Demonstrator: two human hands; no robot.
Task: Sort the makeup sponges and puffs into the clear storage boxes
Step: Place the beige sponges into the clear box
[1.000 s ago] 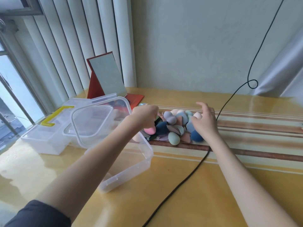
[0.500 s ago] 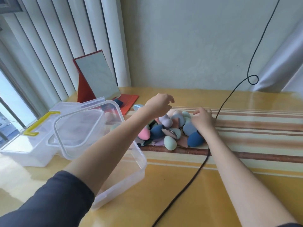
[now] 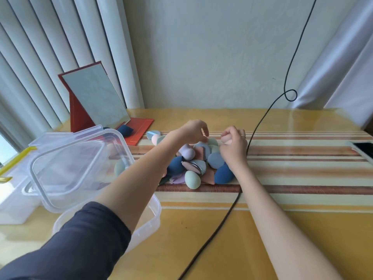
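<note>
Head view is showing a heap of soft, matte, egg- and teardrop-shaped makeup sponges (image 3: pixel 198 161) in navy, lilac, mint and terracotta lying on the glossy striped yellow surface (image 3: pixel 292 229), with the left hand (image 3: pixel 194 131) hovering over its far edge, fingers loosely curled and gripping nothing. The right hand (image 3: pixel 234 144) is pinching a pale pink sponge (image 3: pixel 225 138) just above the heap. Left of it, a clear plastic storage box (image 3: pixel 149 225) is standing open, its transparent lid (image 3: pixel 66 170) tilting upward, contents hard to make out.
</note>
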